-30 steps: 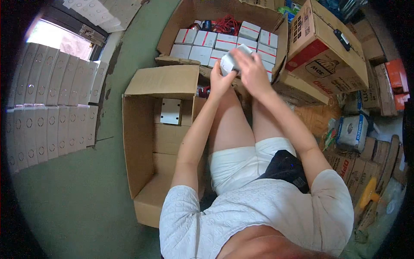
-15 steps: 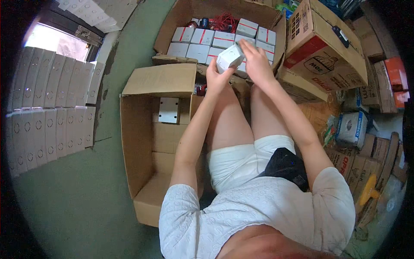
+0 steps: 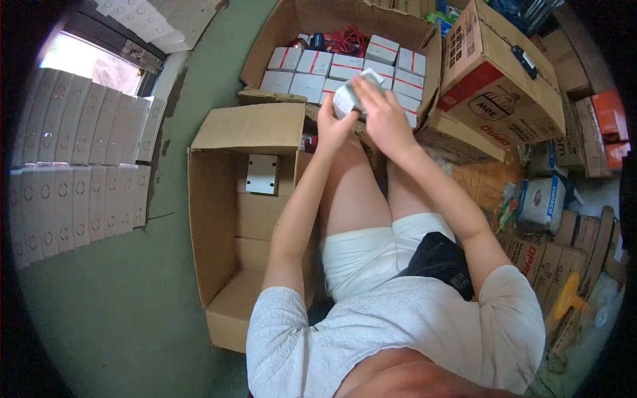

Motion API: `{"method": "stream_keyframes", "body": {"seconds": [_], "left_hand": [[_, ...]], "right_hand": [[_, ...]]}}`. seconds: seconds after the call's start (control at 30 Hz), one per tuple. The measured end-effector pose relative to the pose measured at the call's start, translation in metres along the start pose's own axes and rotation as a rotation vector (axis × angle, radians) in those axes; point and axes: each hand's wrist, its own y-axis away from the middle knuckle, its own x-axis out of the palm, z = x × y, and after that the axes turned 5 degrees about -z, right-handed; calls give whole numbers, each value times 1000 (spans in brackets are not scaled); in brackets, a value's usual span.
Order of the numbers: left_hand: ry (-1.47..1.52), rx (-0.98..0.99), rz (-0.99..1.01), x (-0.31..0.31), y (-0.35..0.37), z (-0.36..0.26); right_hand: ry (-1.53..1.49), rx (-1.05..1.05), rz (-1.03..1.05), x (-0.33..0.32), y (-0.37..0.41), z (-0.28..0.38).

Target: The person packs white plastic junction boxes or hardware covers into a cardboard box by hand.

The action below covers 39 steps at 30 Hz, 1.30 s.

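My left hand is closed around the lower left side of a small white box, held above my knees. Over the upper right side of that box lies my right hand, its fingers together on a thin, pale sheet or cloth that I cannot make out clearly. Just beyond both hands, a cardboard box holds rows of white boxes with red stripes and a tangle of red wire. A white plate with dark holes lies inside the open carton at my left.
Stacked white boxes stand on the green floor at the far left. A large carton with a bulb picture carries a dark object at the upper right. More cartons and a yellow object lie along the right.
My right hand has slid slightly down and left over the small box, which has turned a little. The view has shifted slightly.
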Motion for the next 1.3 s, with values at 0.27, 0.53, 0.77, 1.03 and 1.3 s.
{"method": "stream_keyframes", "body": {"seconds": [0.27, 0.53, 0.77, 1.03, 1.3], "left_hand": [[193, -73, 60, 7, 6, -8], [764, -673, 152, 2, -5, 0], [539, -403, 569, -1, 7, -10], [381, -372, 123, -1, -6, 17], [340, -99, -276, -14, -7, 2]], "right_hand": [[-32, -13, -151, -2, -15, -22], [-473, 305, -203, -3, -22, -43], [-229, 77, -129, -7, -14, -46], [-185, -140, 56, 9, 19, -19], [1, -39, 49, 30, 12, -26]]}}
